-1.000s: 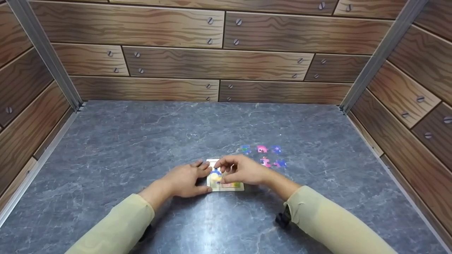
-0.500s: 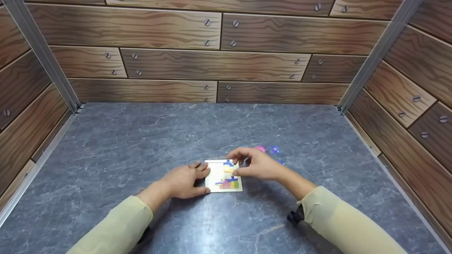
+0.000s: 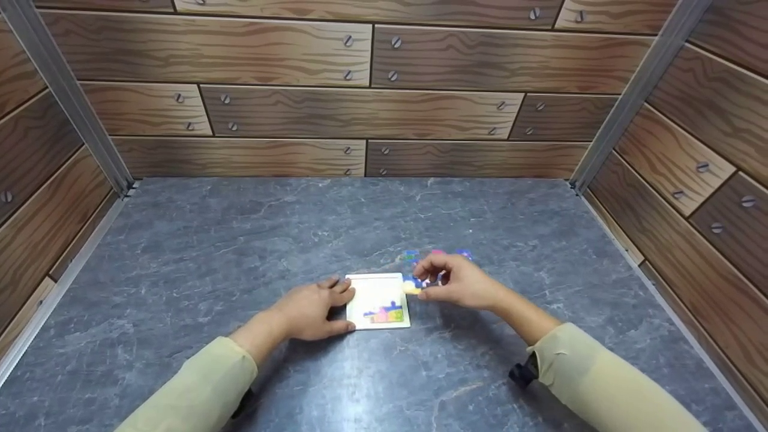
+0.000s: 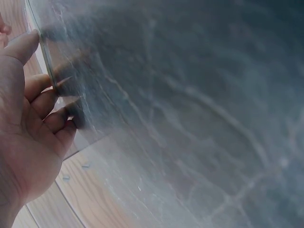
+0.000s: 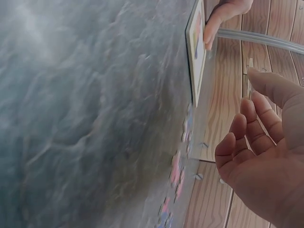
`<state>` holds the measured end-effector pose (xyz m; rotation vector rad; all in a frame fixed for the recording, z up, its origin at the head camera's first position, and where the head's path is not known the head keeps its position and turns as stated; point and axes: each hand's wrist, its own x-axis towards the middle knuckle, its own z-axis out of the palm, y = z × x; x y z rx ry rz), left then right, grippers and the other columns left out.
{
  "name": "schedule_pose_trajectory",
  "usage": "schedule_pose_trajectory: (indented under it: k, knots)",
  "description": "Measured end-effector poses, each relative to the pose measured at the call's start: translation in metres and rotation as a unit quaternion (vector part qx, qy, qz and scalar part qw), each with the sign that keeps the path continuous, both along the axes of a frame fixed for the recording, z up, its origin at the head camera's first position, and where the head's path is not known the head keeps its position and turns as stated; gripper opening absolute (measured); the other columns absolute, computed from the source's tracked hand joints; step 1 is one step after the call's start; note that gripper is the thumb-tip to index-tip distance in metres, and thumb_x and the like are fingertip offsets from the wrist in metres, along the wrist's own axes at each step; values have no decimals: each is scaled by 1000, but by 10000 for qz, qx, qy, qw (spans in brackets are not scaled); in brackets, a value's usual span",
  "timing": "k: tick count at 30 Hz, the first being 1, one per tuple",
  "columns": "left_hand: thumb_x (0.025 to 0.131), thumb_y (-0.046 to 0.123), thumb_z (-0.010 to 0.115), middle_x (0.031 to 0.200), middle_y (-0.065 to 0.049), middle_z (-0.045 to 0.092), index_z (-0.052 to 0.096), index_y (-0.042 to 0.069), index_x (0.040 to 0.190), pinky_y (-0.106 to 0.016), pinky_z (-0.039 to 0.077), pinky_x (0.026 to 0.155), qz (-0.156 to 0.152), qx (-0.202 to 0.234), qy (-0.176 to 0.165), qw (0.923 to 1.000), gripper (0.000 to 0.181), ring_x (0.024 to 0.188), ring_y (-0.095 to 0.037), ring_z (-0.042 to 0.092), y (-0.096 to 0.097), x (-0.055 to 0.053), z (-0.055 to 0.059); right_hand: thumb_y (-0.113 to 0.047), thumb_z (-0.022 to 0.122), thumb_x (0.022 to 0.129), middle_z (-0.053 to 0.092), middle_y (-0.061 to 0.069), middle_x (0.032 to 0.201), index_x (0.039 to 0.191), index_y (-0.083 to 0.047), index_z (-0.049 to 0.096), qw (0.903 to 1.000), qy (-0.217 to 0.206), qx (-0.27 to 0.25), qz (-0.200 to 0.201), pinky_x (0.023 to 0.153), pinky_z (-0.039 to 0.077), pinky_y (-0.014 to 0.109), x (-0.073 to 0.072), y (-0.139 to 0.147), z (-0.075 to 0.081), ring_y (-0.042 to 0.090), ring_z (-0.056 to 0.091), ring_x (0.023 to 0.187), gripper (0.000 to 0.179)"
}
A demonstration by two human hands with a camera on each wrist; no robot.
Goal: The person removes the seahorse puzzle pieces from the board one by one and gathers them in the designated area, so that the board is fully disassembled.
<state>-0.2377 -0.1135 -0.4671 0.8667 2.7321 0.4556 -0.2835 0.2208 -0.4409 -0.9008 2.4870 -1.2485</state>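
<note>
My right hand point(image 3: 459, 281) pinches a blue-and-yellow jigsaw piece point(image 3: 412, 286) between thumb and fingers, just off the right edge of a small square puzzle board point(image 3: 373, 294). In the right wrist view the jigsaw piece point(image 5: 250, 64) appears edge-on, held above the table. The puzzle board has a white frame and some coloured pieces along its lower right side. On its left edge rests my left hand point(image 3: 309, 309), fingers and thumb extended. The left wrist view shows the left hand's fingertips point(image 4: 44, 99) against the board's edge.
Loose jigsaw pieces lie on the grey marbled table point(image 3: 252, 228) beyond the right hand, among them a green-blue piece point(image 3: 411, 255) and a pink piece point(image 3: 438, 252); the hand partly hides the group. Wood-patterned walls point(image 3: 288, 111) enclose the table at the back and sides.
My right hand has moved right from over the board to beyond its right edge, carrying the blue-and-yellow jigsaw piece. The left hand stays at the board's left edge.
</note>
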Motion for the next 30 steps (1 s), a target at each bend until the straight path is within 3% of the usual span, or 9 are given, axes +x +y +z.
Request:
schedule_pose_trajectory:
  k: [10, 19, 30]
  knots:
    - [103, 52, 66, 166, -12, 41, 49, 14, 160, -58, 37, 120, 10, 67, -7, 10000, 71, 155, -41, 33, 0, 0, -1, -16, 88, 86, 71, 8, 101, 110, -9, 76, 9995, 58, 299, -29, 76, 51, 29, 5, 18, -11, 19, 59, 86, 28]
    - [103, 52, 66, 166, -12, 42, 50, 13, 160, -58, 37, 120, -36, 109, 13, 9999, 70, 154, -40, 35, 0, -1, 0, -11, 89, 84, 70, 7, 96, 107, -7, 76, 9999, -38, 121, -19, 76, 51, 26, 11, 28, -20, 17, 61, 86, 26]
    - [103, 51, 67, 165, -14, 43, 51, 12, 159, -59, 38, 119, -30, 105, 74, 9999, 71, 153, -42, 36, 0, 0, -1, -14, 88, 87, 71, 4, 100, 107, -9, 76, 9983, -245, 519, -31, 79, 54, 27, 14, 29, -24, 17, 63, 89, 25]
